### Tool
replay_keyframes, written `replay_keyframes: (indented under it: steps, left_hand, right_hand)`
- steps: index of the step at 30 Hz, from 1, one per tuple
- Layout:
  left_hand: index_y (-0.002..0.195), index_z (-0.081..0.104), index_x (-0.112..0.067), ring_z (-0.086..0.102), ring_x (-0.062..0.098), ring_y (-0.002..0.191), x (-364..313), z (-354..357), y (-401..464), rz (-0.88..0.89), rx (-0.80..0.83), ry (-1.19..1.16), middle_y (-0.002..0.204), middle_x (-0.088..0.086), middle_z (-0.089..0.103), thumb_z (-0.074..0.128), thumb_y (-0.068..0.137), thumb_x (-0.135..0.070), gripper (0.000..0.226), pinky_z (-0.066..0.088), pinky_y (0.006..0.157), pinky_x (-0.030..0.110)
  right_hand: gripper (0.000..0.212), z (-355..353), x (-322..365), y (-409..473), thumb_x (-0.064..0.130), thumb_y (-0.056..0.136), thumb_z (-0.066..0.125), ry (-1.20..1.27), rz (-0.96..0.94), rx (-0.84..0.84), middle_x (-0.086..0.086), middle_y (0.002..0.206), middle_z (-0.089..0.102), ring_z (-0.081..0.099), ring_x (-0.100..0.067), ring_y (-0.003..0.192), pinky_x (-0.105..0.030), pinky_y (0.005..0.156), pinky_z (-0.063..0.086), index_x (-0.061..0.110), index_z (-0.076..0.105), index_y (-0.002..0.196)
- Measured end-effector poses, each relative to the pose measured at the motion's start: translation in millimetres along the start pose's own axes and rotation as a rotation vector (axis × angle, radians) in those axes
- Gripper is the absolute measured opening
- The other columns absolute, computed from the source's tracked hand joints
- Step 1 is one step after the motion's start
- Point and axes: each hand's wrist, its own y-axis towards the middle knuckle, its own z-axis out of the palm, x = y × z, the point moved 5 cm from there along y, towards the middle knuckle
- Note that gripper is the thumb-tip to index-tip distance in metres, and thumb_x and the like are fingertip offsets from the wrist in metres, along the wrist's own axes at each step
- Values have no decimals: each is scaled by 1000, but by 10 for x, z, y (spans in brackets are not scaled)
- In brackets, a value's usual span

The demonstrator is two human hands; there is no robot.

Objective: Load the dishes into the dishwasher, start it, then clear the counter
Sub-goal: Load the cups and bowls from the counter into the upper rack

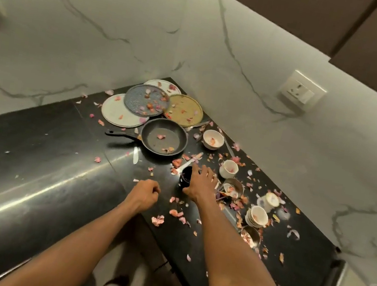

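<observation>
My right hand grips a small dark cup standing on the black counter. My left hand hovers just left of it, fingers curled into a fist and holding nothing. Behind them lies a black frying pan, handle pointing left. In the corner overlap a white plate, a grey plate, a gold plate and another white plate. A white bowl, a white cup, a steel bowl and stacked white bowls line the right side.
Pink onion peels litter the counter around the dishes. A white knife lies beside the pan, a tipped cup and another steel bowl sit at right. A wall socket is on the marble backsplash.
</observation>
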Motion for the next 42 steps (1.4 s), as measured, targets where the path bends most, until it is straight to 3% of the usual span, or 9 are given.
replay_keyframes:
  steps: [4,7,14,18,21,25,30,39,42]
  left_hand:
    - [97,76,-16,68,15,93,53,-91,166,-16,7,-2,98,1,74,57,87,-7,23,54,82,30]
    - [97,75,-16,67,14,89,39,-113,290,-32,31,-19,96,0,73,56,89,-7,22,57,82,34]
    - [92,72,-22,70,12,82,76,-82,466,-129,40,-222,90,0,72,58,93,-8,20,62,78,37]
    - [98,66,-17,71,22,91,-49,-46,503,-299,21,-705,102,12,72,56,101,-20,11,62,81,46]
    - [109,66,-13,70,27,97,-244,-111,607,-385,45,-1000,107,13,71,58,98,-46,36,62,79,43]
    - [114,69,-16,70,28,102,-549,-301,816,-273,130,-1104,107,10,75,76,72,-66,65,60,88,49]
    - [121,67,-18,69,28,108,-885,-503,929,-138,203,-1139,115,9,73,83,71,-46,60,58,90,45]
    - [123,67,-15,65,30,116,-1035,-550,837,31,304,-1181,119,10,72,79,66,6,62,57,95,48]
    - [124,66,-12,66,30,114,-1074,-560,785,56,298,-1147,117,10,72,75,64,14,66,60,77,35]
  right_hand:
    - [108,-8,97,313,21,85,80,-41,-15,109,-16,171,10,8,-39,158,-67,124,7,43,8,163]
    - [93,40,78,410,17,88,74,-67,-13,168,-15,167,25,21,-37,156,-68,123,7,41,21,160]
    - [82,43,96,416,34,80,82,42,-28,92,-12,150,43,39,-36,143,-64,120,20,39,39,150]
    - [85,-41,191,366,54,63,84,346,47,-84,-5,127,52,52,-29,121,-52,109,39,41,44,137]
    - [80,-176,265,270,55,55,90,824,108,-204,4,112,57,59,-17,104,-45,93,55,35,48,121]
    - [82,-272,219,208,45,68,93,1378,219,-125,-3,122,61,64,-20,109,-45,99,55,22,46,131]
    - [93,-392,113,191,47,61,95,1455,135,-53,-6,128,65,67,-23,114,-48,100,56,22,46,135]
    - [76,-528,67,111,-2,65,91,1350,-12,-37,-4,123,73,70,-23,114,-38,93,61,20,63,132]
    - [75,-512,83,73,-9,65,88,1318,-8,-73,-4,122,73,71,-23,112,-34,84,62,19,64,130]
